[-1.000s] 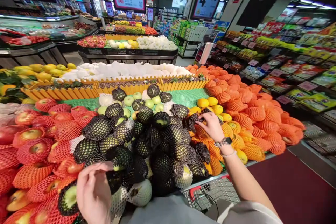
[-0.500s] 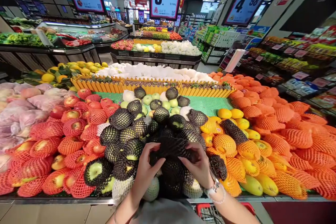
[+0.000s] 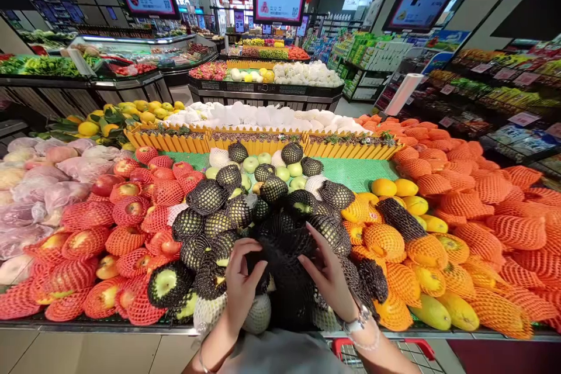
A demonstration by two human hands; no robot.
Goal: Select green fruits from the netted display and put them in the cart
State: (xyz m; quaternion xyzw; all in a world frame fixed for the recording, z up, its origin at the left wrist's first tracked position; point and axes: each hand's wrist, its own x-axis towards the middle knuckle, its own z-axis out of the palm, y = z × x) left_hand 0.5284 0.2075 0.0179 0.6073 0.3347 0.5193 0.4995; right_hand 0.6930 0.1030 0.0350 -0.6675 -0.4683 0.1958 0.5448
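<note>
A dark heap of black foam fruit nets (image 3: 284,251) lies between my two hands, its separate pieces hard to tell apart. At its left edge my left hand (image 3: 243,274) is open, with thumb and curved fingers apart. My right hand (image 3: 326,274) is open at the right edge, index finger and thumb stretched toward the nets. Green apples in black nets (image 3: 205,196) are piled around them. One netted green apple (image 3: 165,284) shows its bare top left of my left hand. A pale-netted fruit (image 3: 258,314) sits below, between my forearms.
Red-netted apples (image 3: 131,210) fill the left side. Mangoes in orange nets (image 3: 385,241) lie at right, beside orange-netted fruit (image 3: 517,222). A yellow picket planter (image 3: 254,143) runs behind. The metal shelf edge (image 3: 109,328) and a shopping cart (image 3: 350,347) are close to my body.
My hands have let go of the black net stretched between them, and their fingers have spread. The net now lies lower in the heap. The view has shifted slightly left.
</note>
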